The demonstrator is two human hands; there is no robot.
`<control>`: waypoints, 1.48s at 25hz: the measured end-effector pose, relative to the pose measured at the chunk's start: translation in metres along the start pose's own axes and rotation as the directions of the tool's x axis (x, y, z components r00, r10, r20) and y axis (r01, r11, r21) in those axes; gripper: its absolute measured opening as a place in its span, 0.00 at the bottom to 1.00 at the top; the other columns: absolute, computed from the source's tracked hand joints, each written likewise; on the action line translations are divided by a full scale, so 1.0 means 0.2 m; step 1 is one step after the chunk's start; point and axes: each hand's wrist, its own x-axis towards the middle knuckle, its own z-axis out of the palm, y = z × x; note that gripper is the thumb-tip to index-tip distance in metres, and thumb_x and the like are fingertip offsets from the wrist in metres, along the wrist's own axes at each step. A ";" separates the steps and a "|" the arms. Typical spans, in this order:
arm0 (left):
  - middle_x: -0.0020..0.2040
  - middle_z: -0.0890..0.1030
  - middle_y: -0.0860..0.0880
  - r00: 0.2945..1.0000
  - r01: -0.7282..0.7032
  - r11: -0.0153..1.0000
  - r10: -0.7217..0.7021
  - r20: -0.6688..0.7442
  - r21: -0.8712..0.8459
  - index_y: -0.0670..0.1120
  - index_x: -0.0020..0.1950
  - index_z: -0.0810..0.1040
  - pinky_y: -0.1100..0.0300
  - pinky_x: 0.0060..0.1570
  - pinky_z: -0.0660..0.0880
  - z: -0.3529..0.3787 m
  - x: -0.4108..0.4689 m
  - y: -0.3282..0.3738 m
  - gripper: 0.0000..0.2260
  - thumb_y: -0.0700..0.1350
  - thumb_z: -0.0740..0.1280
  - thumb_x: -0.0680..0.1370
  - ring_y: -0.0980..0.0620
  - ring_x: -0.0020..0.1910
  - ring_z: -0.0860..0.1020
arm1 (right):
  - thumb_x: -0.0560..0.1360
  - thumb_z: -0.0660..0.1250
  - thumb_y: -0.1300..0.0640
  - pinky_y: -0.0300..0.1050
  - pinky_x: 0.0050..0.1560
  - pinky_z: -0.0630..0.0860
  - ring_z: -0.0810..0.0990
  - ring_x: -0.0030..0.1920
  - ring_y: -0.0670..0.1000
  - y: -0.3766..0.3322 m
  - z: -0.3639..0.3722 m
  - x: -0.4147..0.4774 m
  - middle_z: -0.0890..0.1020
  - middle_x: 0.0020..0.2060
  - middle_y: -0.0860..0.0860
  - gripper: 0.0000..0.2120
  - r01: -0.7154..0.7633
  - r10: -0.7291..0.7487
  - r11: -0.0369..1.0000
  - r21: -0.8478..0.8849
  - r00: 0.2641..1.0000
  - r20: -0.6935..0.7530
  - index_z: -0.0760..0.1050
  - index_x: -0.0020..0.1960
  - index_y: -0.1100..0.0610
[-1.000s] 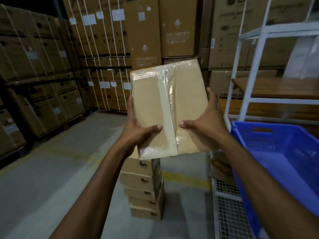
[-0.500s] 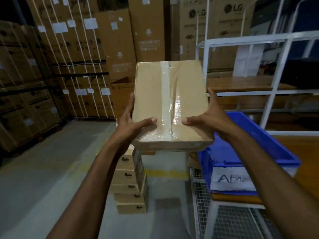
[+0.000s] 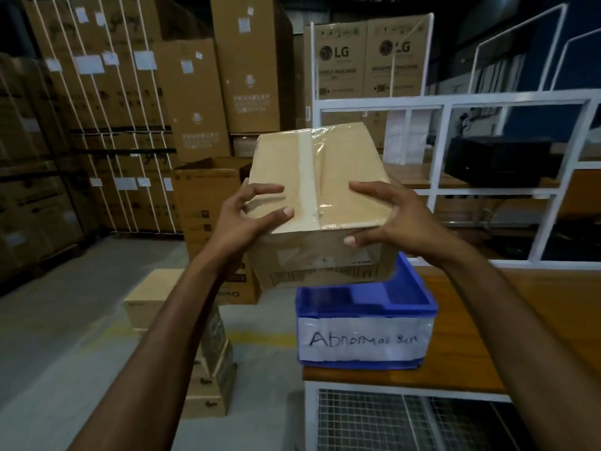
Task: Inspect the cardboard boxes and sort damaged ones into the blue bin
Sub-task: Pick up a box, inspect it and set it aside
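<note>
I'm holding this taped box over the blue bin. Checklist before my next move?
1. Left hand grip on the cardboard box: ok, holds near left corner.
2. Right hand grip: ok, holds near right corner.
3. Box above the blue bin: ok.
4. Bin label starts "Abnormal": ok.
5. Room in bin: visible part holds nothing, rest hidden: cannot tell.
6. Box damaged: tape wrinkled, otherwise cannot tell.
</note>
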 end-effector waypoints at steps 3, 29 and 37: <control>0.80 0.64 0.56 0.996 -0.039 0.999 0.038 0.078 0.008 0.60 0.55 0.86 0.45 0.66 0.78 0.22 0.01 0.01 0.21 0.59 0.84 0.64 0.48 0.76 0.68 | 0.60 0.85 0.51 0.25 0.55 0.75 0.73 0.62 0.33 0.13 -0.19 -0.10 0.76 0.67 0.46 0.37 0.046 -0.038 0.998 0.044 0.987 -0.154 0.81 0.68 0.46; 0.75 0.74 0.53 0.985 -0.150 0.983 0.139 -0.106 -0.108 0.63 0.80 0.62 0.56 0.63 0.80 1.93 0.27 0.40 0.44 0.56 0.82 0.69 0.55 0.68 0.77 | 0.71 0.80 0.47 0.38 0.53 0.80 0.79 0.55 0.36 0.87 -1.50 -0.51 0.73 0.59 0.38 0.39 -0.056 0.167 0.974 0.221 0.833 -0.528 0.62 0.75 0.47; 0.59 0.85 0.52 0.998 0.056 0.992 -0.054 0.014 -0.109 0.51 0.69 0.75 0.64 0.44 0.83 2.19 0.27 0.27 0.25 0.51 0.79 0.75 0.57 0.54 0.85 | 0.71 0.80 0.49 0.49 0.41 0.85 0.88 0.46 0.53 1.19 -1.52 -0.59 0.81 0.59 0.52 0.34 -0.336 0.517 0.816 0.470 0.789 -0.333 0.63 0.69 0.44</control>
